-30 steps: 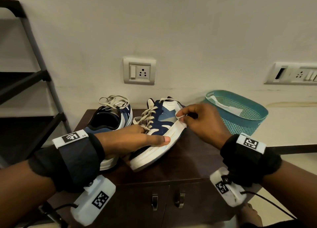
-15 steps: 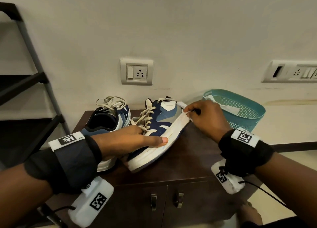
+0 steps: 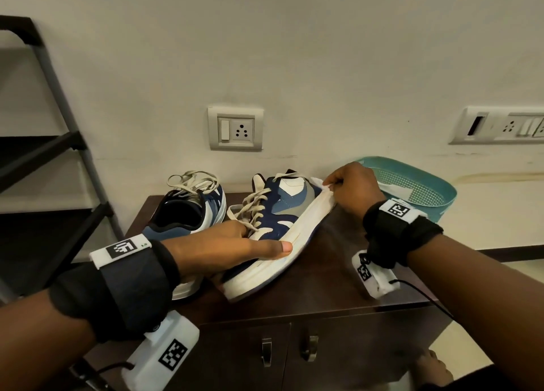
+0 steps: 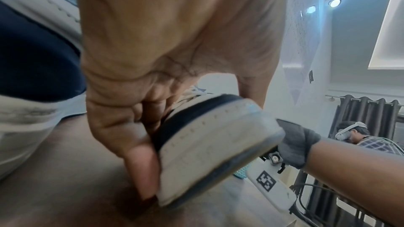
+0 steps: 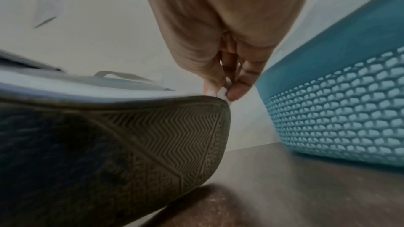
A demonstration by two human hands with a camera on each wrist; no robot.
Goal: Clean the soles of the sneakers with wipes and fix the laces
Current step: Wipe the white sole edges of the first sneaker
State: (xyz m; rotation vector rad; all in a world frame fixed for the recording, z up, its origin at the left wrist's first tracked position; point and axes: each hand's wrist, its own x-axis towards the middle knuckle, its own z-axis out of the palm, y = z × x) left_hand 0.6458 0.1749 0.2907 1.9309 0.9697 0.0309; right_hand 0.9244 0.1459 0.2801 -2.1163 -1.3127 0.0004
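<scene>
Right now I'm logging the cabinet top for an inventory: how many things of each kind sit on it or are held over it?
Sneakers: 2, the tilted sneaker gripped by the left hand, and the second sneaker standing beside it
Wipes: 1, the wipe pinched in the right hand
Baskets: 1, the teal basket
Total: 4

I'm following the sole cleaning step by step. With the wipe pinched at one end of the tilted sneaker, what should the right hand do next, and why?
Probably draw the wipe back along the white sidewall, toward the left hand. The right hand pinches it at the far end of the tilted sneaker, so that end is reached, and the left hand grips the sneaker steady.
</scene>
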